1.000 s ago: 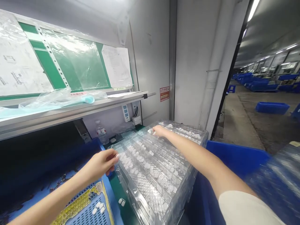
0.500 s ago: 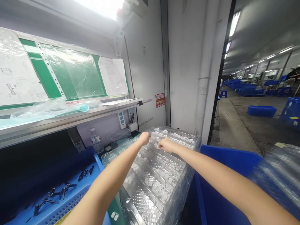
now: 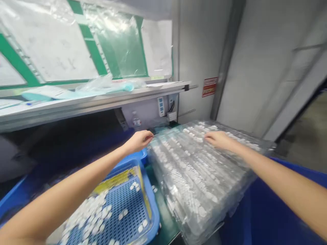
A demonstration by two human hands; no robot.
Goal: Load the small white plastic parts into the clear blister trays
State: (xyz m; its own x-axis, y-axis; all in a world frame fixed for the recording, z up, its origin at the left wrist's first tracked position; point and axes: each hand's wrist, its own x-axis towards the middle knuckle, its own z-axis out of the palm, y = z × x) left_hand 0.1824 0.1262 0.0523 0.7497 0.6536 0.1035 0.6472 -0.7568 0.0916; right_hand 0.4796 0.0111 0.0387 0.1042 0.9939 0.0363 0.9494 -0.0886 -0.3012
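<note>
A stack of clear plastic blister trays [image 3: 204,177] holding several small white parts lies in front of me, blurred by motion. My right hand [image 3: 217,139] rests flat on the top tray near its far side, fingers stretched out. My left hand [image 3: 139,140] hovers at the stack's far left corner, fingers curled and pinched together; what they hold is not visible. Below my left forearm sits a blue perforated basket [image 3: 150,211] with several loose white parts in it.
A metal shelf [image 3: 102,100] with plastic bags and papers runs above the bench. A power strip [image 3: 160,102] and a small water bottle [image 3: 136,120] stand at the back wall. A large blue bin [image 3: 270,217] sits at the right.
The view swung down and left. My left hand came back from the tray's far edge to its left corner. My right hand stayed on top of the stack. The basket of white parts came into view.
</note>
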